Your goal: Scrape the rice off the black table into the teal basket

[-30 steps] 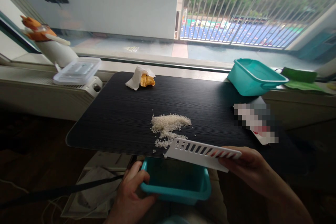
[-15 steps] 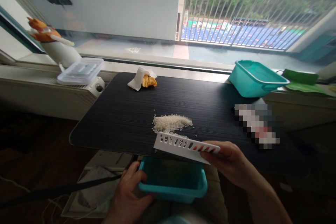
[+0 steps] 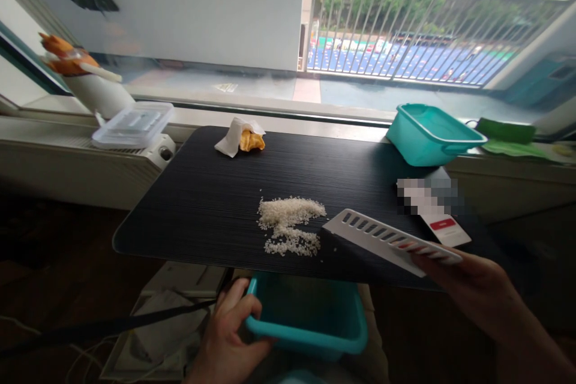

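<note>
A heap of white rice (image 3: 291,211) lies on the black tabletop (image 3: 193,192), with a smaller patch of grains spread just in front of it. To the right of the rice, my right hand (image 3: 479,279) grips the end of a flat white plastic piece with a row of slots (image 3: 378,237), tilted above the table. My left hand (image 3: 231,327) is closed around the left rim of a teal plastic tub (image 3: 310,336). That tub sits below the table's front edge, over my lap. Its inside is dark, so its contents cannot be made out.
A second teal tub (image 3: 416,141) stands at the back right, near a phone (image 3: 452,231) with a partly blurred screen. A yellow item with white tissue (image 3: 236,138) lies at the back left. A clear plastic lid (image 3: 135,123) rests on the radiator (image 3: 58,138).
My right hand has moved the white slotted piece right, away from the rice, uncovering the front patch of grains. My left hand still holds the tub, which now appears slightly further right.
</note>
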A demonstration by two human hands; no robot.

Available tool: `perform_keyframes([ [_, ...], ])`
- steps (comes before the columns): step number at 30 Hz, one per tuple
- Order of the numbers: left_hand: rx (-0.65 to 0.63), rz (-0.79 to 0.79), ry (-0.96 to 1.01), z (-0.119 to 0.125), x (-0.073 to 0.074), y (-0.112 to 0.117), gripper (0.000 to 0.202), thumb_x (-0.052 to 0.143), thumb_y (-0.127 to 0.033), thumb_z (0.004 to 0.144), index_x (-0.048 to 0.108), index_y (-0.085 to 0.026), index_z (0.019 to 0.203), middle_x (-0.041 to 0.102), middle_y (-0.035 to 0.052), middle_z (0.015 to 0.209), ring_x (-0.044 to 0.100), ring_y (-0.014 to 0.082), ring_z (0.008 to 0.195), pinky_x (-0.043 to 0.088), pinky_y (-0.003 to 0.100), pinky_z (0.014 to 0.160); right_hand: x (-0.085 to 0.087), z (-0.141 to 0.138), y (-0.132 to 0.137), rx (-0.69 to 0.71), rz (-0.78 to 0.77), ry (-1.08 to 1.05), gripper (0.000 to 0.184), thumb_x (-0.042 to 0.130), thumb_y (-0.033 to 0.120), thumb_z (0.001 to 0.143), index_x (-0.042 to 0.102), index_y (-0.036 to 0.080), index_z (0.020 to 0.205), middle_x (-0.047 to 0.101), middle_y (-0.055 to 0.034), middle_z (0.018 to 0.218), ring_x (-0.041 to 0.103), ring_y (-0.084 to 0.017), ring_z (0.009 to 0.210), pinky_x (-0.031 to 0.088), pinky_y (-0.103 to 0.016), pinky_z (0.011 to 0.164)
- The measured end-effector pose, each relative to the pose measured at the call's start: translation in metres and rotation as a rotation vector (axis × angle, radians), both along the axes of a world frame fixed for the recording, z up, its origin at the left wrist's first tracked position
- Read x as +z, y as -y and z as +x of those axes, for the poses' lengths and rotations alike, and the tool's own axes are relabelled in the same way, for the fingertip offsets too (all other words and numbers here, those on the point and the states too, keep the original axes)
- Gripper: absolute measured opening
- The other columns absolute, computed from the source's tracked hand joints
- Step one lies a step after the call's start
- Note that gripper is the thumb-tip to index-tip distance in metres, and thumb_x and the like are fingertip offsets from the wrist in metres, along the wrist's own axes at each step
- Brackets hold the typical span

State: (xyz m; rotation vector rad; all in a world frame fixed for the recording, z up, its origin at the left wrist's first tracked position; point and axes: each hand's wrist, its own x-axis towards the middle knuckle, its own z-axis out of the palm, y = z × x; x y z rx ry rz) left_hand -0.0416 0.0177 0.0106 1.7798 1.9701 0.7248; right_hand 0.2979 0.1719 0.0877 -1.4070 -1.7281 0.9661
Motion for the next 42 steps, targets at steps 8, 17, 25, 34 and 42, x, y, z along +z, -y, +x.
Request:
perform_keyframes([
  [8,-0.049,-0.002,-0.03,0.018,0.009,-0.007,0.019,0.068,-0.011,0.06,0.053,-0.021,0.064,0.061,0.0011,0.091,0.062,0.0186,0.084,0.051,0.025,0.072,0.0,0.006,0.012,0.014,-0.085,-0.057,0.028,0.079,0.049,0.073,0.082,0.026,0.089,0.082,-0.0046,0.091,0.077,-0.03,0.083,0.065,-0.037,0.077],
  [17,-0.053,0.021,-0.069,0.018,0.009,-0.006,0.017,0.067,-0.011,0.059,0.055,-0.022,0.065,0.064,0.0011,0.093,0.064,0.0193,0.085,0.051,0.026,0.073,0.009,-0.006,0.015,0.12,-0.091,-0.035,0.02,0.075,0.043,0.079,0.082,0.028,0.091,0.082,-0.0034,0.091,0.077,-0.03,0.082,0.065,-0.034,0.074],
  [25,-0.012,0.003,-0.044,0.016,0.008,-0.003,0.018,0.068,-0.011,0.058,0.055,-0.022,0.063,0.064,0.0018,0.096,0.064,0.0203,0.086,0.051,0.026,0.073,0.014,-0.013,0.01,0.273,-0.096,0.038,0.019,0.071,0.038,0.084,0.081,0.028,0.097,0.081,-0.0041,0.095,0.077,-0.028,0.084,0.064,-0.032,0.072],
  [34,-0.005,-0.018,0.003,0.013,0.011,-0.004,0.018,0.069,-0.012,0.06,0.054,-0.022,0.064,0.063,0.0012,0.095,0.063,0.0191,0.088,0.05,0.025,0.074,0.018,-0.017,0.014,0.298,-0.145,0.015,0.019,0.07,0.036,0.084,0.082,0.026,0.094,0.082,-0.0052,0.092,0.077,-0.029,0.081,0.064,-0.032,0.069],
  [42,-0.022,0.021,-0.023,0.011,0.006,-0.003,0.016,0.069,-0.014,0.062,0.056,-0.022,0.066,0.063,0.0028,0.096,0.063,0.0203,0.087,0.051,0.027,0.074,0.014,-0.023,0.009,0.217,-0.104,-0.009,0.018,0.073,0.036,0.082,0.081,0.026,0.094,0.081,-0.0041,0.093,0.077,-0.028,0.083,0.064,-0.032,0.074],
])
